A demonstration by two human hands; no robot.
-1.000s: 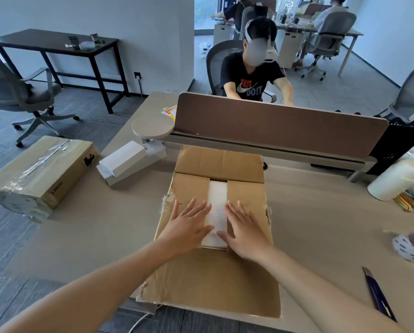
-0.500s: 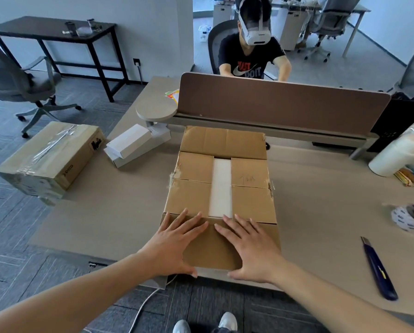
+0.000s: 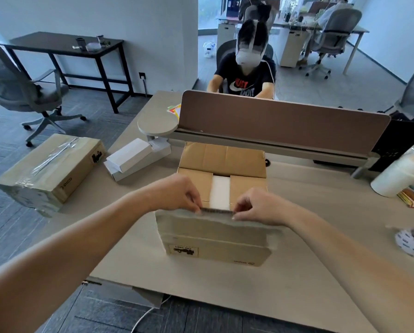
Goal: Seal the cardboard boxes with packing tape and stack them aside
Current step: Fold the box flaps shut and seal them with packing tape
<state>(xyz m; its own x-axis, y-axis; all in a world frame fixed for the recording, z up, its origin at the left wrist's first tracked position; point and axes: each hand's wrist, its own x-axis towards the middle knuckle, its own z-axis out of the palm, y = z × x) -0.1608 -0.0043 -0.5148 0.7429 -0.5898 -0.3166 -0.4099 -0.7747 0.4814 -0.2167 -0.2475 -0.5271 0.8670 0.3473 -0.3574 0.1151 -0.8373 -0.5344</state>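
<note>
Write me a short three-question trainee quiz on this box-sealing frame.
1. True or false: the right hand holds the tape roll.
2. Which part of the open box do the left hand and right hand pinch? A far flap, B near flap, C side flap.
3. Fill in: the taped box lies to the ___ of the desk.
Key: 1 false; 2 B; 3 left.

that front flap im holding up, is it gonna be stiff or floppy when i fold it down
Probably fairly stiff: the front flap stands flat between the left hand and right hand without sagging. It should hinge at its crease rather than bend mid-panel. Its top edge looks ragged, so the corners may be softer.
</note>
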